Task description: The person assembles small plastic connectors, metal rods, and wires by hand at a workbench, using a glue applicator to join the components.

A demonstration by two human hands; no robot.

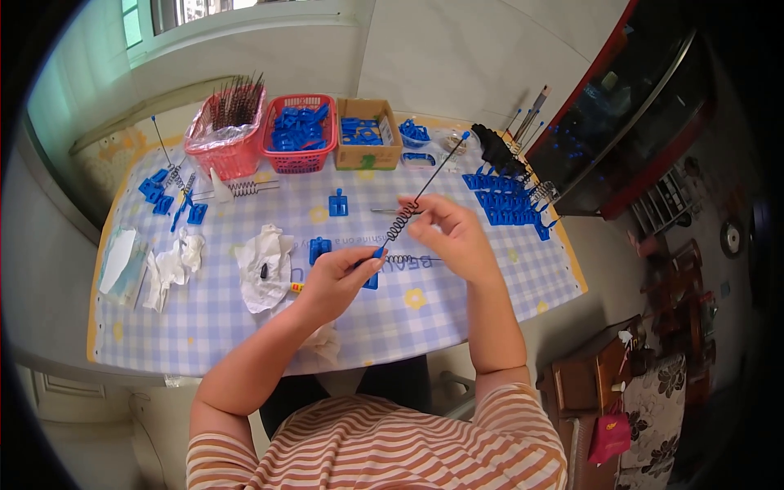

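A black coil spring (pixel 402 220) with a long straight rod and a blue tip (pixel 466 135) is held slantwise over the table. My left hand (pixel 333 282) pinches the blue piece (pixel 379 252) at its lower end. My right hand (pixel 454 238) has its fingers curled around the upper part of the coil; the exact contact is partly hidden. Beneath the hands another coil spring (pixel 398 259) lies on the cloth, beside a blue plastic clip (pixel 371 282) partly covered by my left hand. A second blue clip (pixel 321 247) lies just beyond that hand, and a third (pixel 338 203) is farther back.
Along the back stand a pink bin (pixel 222 155) of dark springs, a red basket (pixel 300 163) and a cardboard box (pixel 367 158) of blue parts. Blue clips with springs (pixel 506 200) line the right side. Crumpled tissue (pixel 265 282) and a white cone nozzle (pixel 220 188) lie left.
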